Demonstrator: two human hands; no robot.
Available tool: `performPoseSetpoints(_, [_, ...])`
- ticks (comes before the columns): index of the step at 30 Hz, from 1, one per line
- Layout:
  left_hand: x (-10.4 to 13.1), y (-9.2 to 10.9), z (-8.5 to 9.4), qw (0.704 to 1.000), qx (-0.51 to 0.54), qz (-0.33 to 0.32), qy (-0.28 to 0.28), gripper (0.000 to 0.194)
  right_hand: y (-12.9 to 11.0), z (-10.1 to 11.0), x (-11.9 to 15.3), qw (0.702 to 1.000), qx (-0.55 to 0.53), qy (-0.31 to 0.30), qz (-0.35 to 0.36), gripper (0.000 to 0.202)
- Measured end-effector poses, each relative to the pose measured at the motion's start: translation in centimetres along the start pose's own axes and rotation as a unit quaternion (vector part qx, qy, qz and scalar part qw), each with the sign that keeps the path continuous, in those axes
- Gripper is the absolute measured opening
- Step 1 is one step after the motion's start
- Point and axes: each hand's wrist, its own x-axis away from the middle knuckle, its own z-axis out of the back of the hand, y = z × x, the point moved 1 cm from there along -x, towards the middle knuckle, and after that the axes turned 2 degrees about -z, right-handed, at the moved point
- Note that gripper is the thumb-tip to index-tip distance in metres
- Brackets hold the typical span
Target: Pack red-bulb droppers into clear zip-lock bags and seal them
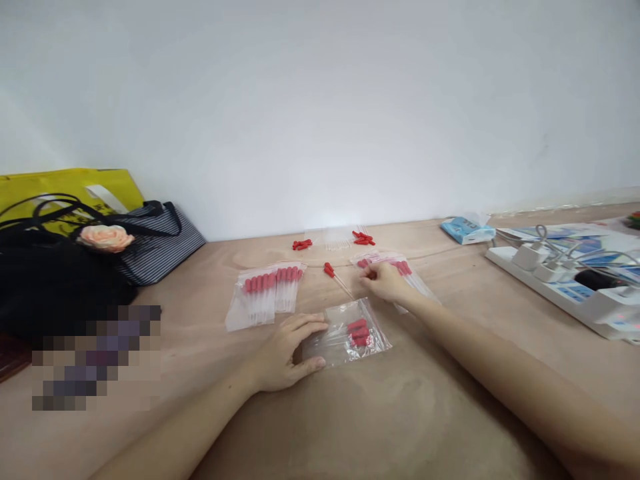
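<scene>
My left grip point(283, 353) spreads wide on the clear bag point(330, 345); beyond it, my right grip point(387, 283), closure unclear, meets bagged droppers point(403, 268).

- Yellow bag point(117, 183): black characters, too small and blurred to read.
- Blue-and-white pack point(461, 231): pale lettering, not legible.
- White power strip point(530, 277): blue label, any print unreadable.

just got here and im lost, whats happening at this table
The left hand steadies a clear zip bag holding red-capped droppers. The right hand is at the bagged droppers on the right; its exact grip is unclear. More bagged droppers lie on the left, with loose ones between.
</scene>
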Motion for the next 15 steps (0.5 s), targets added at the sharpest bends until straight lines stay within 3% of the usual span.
performPoseSetpoints(4, [0.0,0.0,0.0,1.0,0.008,-0.002,0.002,0.044,-2.5,-2.3,-3.0,0.999,0.042,-0.018,-0.016,0.01])
performPoseSetpoints(8, [0.0,0.1,0.0,1.0,0.014,0.004,0.005,0.043,-4.5,-4.2,-4.3,0.994,0.092,-0.048,-0.043,0.015])
performPoseSetpoints(11, [0.0,0.1,0.1,1.0,0.017,0.002,0.006,0.042,-4.7,-4.2,-4.5,0.989,0.118,-0.071,-0.049,0.005])
performPoseSetpoints(15, [0.0,0.1,0.1,1.0,0.016,0.008,-0.001,0.042,-3.1,-2.5,-4.2,0.985,0.143,-0.086,-0.051,0.003])
